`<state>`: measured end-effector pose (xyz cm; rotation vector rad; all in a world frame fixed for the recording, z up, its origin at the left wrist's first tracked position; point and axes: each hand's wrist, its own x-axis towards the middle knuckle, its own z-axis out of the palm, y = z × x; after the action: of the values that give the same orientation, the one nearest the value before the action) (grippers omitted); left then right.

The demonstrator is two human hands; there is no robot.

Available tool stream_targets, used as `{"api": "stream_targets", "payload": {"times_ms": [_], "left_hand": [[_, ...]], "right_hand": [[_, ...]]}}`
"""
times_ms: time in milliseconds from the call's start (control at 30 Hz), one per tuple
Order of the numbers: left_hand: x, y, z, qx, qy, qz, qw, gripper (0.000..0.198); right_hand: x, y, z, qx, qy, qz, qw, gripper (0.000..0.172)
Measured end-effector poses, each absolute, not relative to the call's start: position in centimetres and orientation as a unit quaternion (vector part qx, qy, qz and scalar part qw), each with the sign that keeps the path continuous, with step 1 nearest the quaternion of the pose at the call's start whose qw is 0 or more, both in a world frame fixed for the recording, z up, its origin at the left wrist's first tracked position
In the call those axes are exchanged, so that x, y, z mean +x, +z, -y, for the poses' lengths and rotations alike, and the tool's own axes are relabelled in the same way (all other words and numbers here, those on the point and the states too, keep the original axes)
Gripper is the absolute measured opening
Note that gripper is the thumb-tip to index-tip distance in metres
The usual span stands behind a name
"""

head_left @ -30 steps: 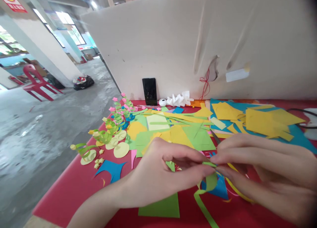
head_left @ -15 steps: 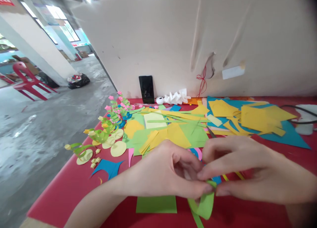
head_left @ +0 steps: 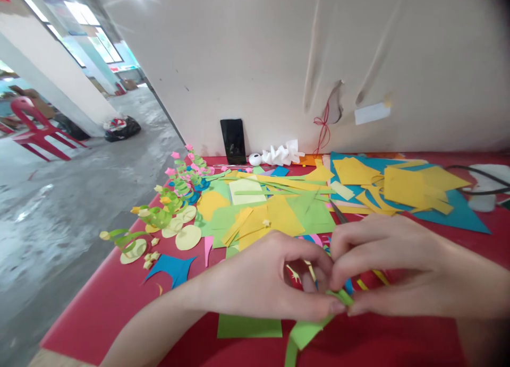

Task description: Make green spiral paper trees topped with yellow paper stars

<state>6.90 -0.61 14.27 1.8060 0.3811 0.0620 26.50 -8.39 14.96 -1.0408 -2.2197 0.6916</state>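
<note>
Between the fingertips of both hands is a green paper strip [head_left: 308, 332], bent near the pinch, its loose end hanging down past the lower edge of the picture. My left hand [head_left: 274, 282] pinches it with the thumb and fingers. From the other side my right hand [head_left: 382, 266] grips the strip's upper end, thumb and forefinger almost touching the left thumb. Part of the strip is hidden by the fingers. Under my left wrist lies a flat green paper rectangle [head_left: 249, 326]. Just behind the right hand, scissors [head_left: 338, 212] show in part.
Yellow paper pieces [head_left: 414, 189], green sheets [head_left: 311, 213] and a blue sheet [head_left: 464, 210] cover the back of the red table [head_left: 91, 324]. Curled paper flowers [head_left: 159, 218] stand at the left edge. A phone [head_left: 233, 142] leans on the pale upright board [head_left: 247, 53].
The green strip has turned: its loop has opened out and its tail now hangs further left. Both hands stay close together, and the view has shifted slightly.
</note>
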Motion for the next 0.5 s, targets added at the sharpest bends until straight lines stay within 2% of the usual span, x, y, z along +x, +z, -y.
{"api": "stream_targets", "payload": {"times_ms": [133,300,500], "left_hand": [[7.2,14.1,0.4,0.777,0.057,-0.145,0.610,0.013],[7.7,13.9,0.2,0.748,0.087,-0.177,0.634,0.020],[8.1,13.6,0.3,0.730,0.073,-0.219,0.643,0.022]], "right_hand": [[26.8,14.4,8.6,-0.399,0.224,0.837,0.301,0.018],[27.0,14.1,8.9,-0.418,0.157,0.857,0.259,0.021],[26.2,14.6,10.0,-0.494,0.113,0.839,0.198,0.012]]}}
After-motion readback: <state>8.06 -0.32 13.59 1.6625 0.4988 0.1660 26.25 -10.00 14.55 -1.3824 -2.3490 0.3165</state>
